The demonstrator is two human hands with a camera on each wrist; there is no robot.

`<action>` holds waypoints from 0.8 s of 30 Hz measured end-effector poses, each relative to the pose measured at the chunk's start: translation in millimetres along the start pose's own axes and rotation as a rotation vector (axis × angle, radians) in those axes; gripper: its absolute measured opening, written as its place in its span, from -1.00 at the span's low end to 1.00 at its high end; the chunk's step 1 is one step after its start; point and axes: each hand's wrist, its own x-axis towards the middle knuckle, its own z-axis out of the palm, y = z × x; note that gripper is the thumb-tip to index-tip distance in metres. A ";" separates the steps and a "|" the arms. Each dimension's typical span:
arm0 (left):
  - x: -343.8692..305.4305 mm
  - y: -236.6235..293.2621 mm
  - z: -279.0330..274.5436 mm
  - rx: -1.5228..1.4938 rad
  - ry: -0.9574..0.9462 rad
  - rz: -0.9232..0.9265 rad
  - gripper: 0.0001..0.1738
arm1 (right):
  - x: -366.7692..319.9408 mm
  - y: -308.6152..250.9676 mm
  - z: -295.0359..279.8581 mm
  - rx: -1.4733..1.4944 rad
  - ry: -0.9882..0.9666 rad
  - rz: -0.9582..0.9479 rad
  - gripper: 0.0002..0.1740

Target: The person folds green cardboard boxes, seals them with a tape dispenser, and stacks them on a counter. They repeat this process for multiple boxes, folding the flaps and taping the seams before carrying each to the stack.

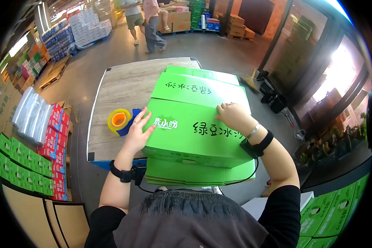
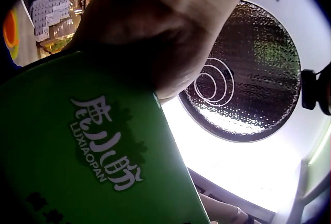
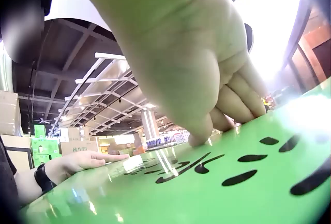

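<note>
A green carton (image 1: 175,134) with black and white lettering stands in front of the body, its top flaps (image 1: 202,93) spread at the far side. My left hand (image 1: 137,133) rests on the carton's left edge, fingers extended. In the left wrist view, that hand (image 2: 155,38) lies over the edge beside the white logo. My right hand (image 1: 236,118) presses its fingertips on the top at the right. The right wrist view shows this hand (image 3: 181,69) with its fingertips down on the green surface. A blue tape dispenser with a yellow roll (image 1: 119,120) lies left of the carton.
The carton is on a wood-grain table (image 1: 124,87). Flat green cardboard (image 1: 186,171) lies between carton and body. Green boxes (image 1: 22,163) and red boxes (image 1: 58,144) are stacked at left, more green boxes (image 1: 335,211) at lower right. People (image 1: 151,20) are in the background.
</note>
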 end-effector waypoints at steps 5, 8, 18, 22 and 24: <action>0.9 -0.2 -0.8 0.035 -0.017 -0.021 -0.44 | -4.7 -7.3 -3.5 0.038 -0.011 0.011 -0.51; 2.2 3.7 -0.5 0.070 -0.035 -0.038 -0.44 | 1.2 -10.1 -4.4 0.113 -0.137 0.043 -0.51; -2.2 -137.1 -46.4 0.195 0.089 -0.217 -0.43 | 9.9 -14.5 -29.1 0.198 -0.240 0.088 -0.43; -8.8 -162.9 -46.6 0.663 0.035 -0.267 -0.27 | 10.0 -13.1 -24.2 0.201 -0.213 0.092 -0.41; 0.2 -153.7 -47.2 0.799 -0.045 -0.298 -0.19 | 7.9 -13.7 -24.5 0.223 -0.193 0.112 -0.40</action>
